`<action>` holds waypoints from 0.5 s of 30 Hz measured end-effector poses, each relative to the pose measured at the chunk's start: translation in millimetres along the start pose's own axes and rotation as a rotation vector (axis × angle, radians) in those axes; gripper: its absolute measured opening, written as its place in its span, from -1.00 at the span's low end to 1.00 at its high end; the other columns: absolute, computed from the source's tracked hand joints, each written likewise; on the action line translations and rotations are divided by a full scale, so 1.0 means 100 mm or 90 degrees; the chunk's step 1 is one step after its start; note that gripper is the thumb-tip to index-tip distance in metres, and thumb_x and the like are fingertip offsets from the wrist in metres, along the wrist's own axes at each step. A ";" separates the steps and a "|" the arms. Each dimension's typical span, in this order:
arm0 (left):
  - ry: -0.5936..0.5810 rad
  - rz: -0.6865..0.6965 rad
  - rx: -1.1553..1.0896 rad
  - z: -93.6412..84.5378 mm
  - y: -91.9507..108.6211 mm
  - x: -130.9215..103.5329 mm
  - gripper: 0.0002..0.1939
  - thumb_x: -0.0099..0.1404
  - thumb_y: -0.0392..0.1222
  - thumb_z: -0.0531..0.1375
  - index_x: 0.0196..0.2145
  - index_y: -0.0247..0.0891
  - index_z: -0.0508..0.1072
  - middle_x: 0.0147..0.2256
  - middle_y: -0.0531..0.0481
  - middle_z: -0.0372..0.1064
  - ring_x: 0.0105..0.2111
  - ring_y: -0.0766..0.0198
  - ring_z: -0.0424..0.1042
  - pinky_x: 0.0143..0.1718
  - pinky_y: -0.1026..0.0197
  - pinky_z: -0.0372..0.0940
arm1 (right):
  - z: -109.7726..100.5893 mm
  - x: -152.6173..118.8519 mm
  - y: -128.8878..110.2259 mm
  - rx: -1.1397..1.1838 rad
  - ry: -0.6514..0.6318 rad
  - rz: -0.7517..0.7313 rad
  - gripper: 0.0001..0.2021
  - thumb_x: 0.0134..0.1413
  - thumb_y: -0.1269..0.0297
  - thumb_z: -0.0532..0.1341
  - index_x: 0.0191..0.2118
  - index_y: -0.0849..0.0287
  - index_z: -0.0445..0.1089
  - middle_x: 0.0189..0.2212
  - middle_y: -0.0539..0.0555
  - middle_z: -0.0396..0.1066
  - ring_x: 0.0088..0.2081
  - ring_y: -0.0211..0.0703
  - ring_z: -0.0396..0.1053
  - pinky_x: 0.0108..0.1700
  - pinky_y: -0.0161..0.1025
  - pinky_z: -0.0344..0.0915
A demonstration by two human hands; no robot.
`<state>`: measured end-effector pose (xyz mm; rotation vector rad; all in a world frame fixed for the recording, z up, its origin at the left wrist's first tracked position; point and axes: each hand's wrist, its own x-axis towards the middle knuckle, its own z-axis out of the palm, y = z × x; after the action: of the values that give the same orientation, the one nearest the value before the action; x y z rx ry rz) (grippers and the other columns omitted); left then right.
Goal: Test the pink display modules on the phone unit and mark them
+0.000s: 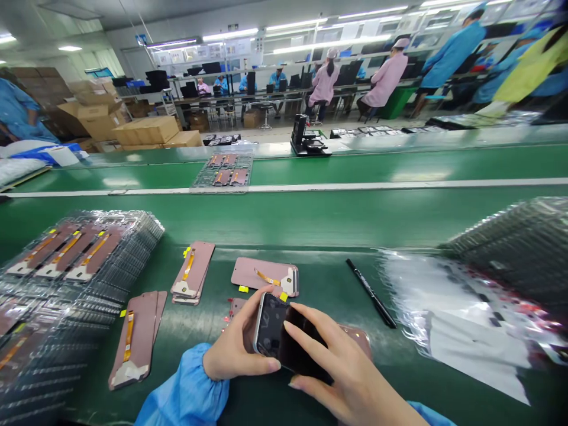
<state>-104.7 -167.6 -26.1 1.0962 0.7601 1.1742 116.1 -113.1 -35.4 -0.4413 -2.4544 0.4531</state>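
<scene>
My left hand [239,343] is closed round a phone [268,328] with a silvery edge and a dark, smudged face. My right hand [337,361] grips a glossy black phone screen [298,350], which overlaps the phone's right part; whether the two touch everywhere I cannot tell. Just beyond the hands lies a pinkish screen panel [248,273] with an orange flex cable and yellow tabs. Behind my left fingers, a small pinkish part [235,307] with red bits is partly hidden. Another pinkish piece [358,338] shows from under my right hand.
Stacked clear trays [146,228] with pinkish panels stand at left; more panels [193,272] [135,337] lie beside them. A black marker [370,293] rests on the green bench. To the right are white sheets [474,349] and more trays [519,248]. Beyond sit a tray [224,171] and black fixture [308,142].
</scene>
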 end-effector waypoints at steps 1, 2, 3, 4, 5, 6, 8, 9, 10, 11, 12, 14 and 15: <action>-0.001 -0.001 0.003 0.00 0.01 0.00 -0.05 0.07 -0.16 0.41 0.32 -0.07 0.05 0.24 -0.21 0.16 0.23 -0.08 0.19 0.25 -0.04 0.06 | 0.00 0.00 0.00 0.002 -0.001 0.000 -0.48 0.29 0.23 0.15 0.29 0.28 0.13 0.26 0.37 0.01 0.27 0.15 0.05 0.14 0.04 0.30; -0.001 0.001 0.006 0.01 0.02 0.00 -0.06 0.07 -0.16 0.41 0.32 -0.07 0.06 0.24 -0.21 0.17 0.23 -0.08 0.19 0.25 -0.04 0.06 | -0.01 0.01 0.00 0.003 -0.001 0.000 -0.48 0.28 0.24 0.16 0.29 0.28 0.12 0.26 0.37 0.01 0.27 0.16 0.05 0.14 0.05 0.30; -0.002 0.004 0.009 0.01 0.03 0.01 -0.06 0.07 -0.16 0.41 0.31 -0.06 0.07 0.25 -0.20 0.16 0.23 -0.09 0.18 0.26 -0.04 0.05 | -0.01 0.01 -0.01 0.004 -0.002 0.000 -0.48 0.28 0.25 0.16 0.28 0.28 0.12 0.26 0.37 0.01 0.27 0.16 0.04 0.14 0.06 0.30; -0.003 0.006 0.013 0.00 0.03 0.01 -0.07 0.07 -0.16 0.41 0.31 -0.04 0.08 0.25 -0.19 0.16 0.24 -0.08 0.17 0.26 -0.04 0.03 | -0.01 0.01 -0.01 0.005 -0.004 0.001 -0.48 0.27 0.25 0.17 0.28 0.27 0.13 0.26 0.37 0.01 0.26 0.17 0.04 0.14 0.07 0.29; -0.006 0.008 0.016 0.00 0.03 0.01 -0.08 0.07 -0.16 0.41 0.31 -0.02 0.09 0.25 -0.17 0.15 0.25 -0.08 0.16 0.27 -0.04 0.02 | -0.02 0.01 -0.02 0.005 -0.005 0.002 -0.48 0.27 0.25 0.17 0.28 0.27 0.13 0.26 0.37 0.01 0.26 0.18 0.04 0.14 0.08 0.29; -0.008 0.008 0.018 -0.01 0.03 0.00 -0.09 0.08 -0.16 0.41 0.30 0.00 0.09 0.26 -0.15 0.15 0.25 -0.08 0.14 0.28 -0.04 0.01 | -0.02 0.01 -0.02 0.006 -0.006 0.004 -0.48 0.27 0.25 0.18 0.28 0.27 0.13 0.26 0.37 0.01 0.26 0.18 0.04 0.14 0.09 0.29; -0.014 0.003 0.021 -0.02 0.02 0.00 -0.09 0.08 -0.17 0.41 0.30 0.05 0.09 0.27 -0.13 0.14 0.27 -0.07 0.11 0.29 -0.05 -0.02 | -0.02 0.01 -0.03 0.008 -0.007 0.006 -0.48 0.26 0.25 0.18 0.27 0.27 0.14 0.25 0.38 0.01 0.26 0.19 0.04 0.14 0.11 0.29; -0.018 0.000 0.022 -0.03 0.01 0.00 -0.09 0.09 -0.17 0.41 0.30 0.07 0.08 0.27 -0.12 0.14 0.27 -0.07 0.11 0.29 -0.05 -0.02 | -0.02 0.01 -0.04 0.010 -0.008 0.007 -0.48 0.26 0.25 0.18 0.27 0.27 0.13 0.25 0.38 0.01 0.26 0.20 0.03 0.14 0.13 0.29; -0.021 -0.004 0.024 -0.04 0.01 -0.01 -0.09 0.09 -0.18 0.40 0.30 0.08 0.08 0.27 -0.11 0.14 0.27 -0.07 0.11 0.29 -0.06 -0.02 | -0.03 0.01 -0.04 0.012 -0.007 0.007 -0.48 0.26 0.25 0.18 0.27 0.27 0.13 0.25 0.38 0.01 0.26 0.20 0.03 0.13 0.13 0.29; -0.024 -0.006 0.024 -0.05 0.01 -0.01 -0.09 0.09 -0.18 0.41 0.30 0.09 0.08 0.27 -0.11 0.14 0.27 -0.07 0.11 0.29 -0.06 -0.02 | -0.03 0.01 -0.04 0.015 -0.006 0.008 -0.48 0.26 0.25 0.18 0.27 0.27 0.13 0.25 0.38 0.02 0.25 0.20 0.04 0.13 0.14 0.29; -0.026 -0.008 0.026 -0.05 0.00 -0.01 -0.08 0.08 -0.18 0.41 0.30 0.09 0.08 0.27 -0.11 0.14 0.27 -0.07 0.11 0.28 -0.07 -0.01 | -0.03 0.01 -0.04 0.017 -0.003 0.007 -0.48 0.26 0.26 0.18 0.27 0.27 0.13 0.24 0.39 0.02 0.25 0.20 0.04 0.13 0.14 0.29; -0.028 -0.008 0.028 -0.06 0.00 -0.02 -0.08 0.07 -0.17 0.41 0.30 0.10 0.08 0.27 -0.11 0.13 0.27 -0.08 0.12 0.29 -0.08 -0.02 | -0.03 0.02 -0.04 0.017 0.003 0.007 -0.49 0.26 0.25 0.18 0.27 0.27 0.13 0.24 0.39 0.03 0.25 0.20 0.05 0.13 0.14 0.28; -0.028 -0.008 0.028 -0.06 0.00 -0.02 -0.08 0.07 -0.16 0.41 0.30 0.11 0.09 0.27 -0.10 0.13 0.27 -0.08 0.11 0.29 -0.09 -0.03 | -0.03 0.02 -0.04 0.015 0.005 0.007 -0.49 0.26 0.25 0.18 0.27 0.27 0.14 0.24 0.39 0.03 0.25 0.20 0.05 0.14 0.15 0.28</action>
<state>-110.6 -168.0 -27.7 1.1480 0.7611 1.1239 115.6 -114.7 -30.5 -0.4454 -2.4372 0.4833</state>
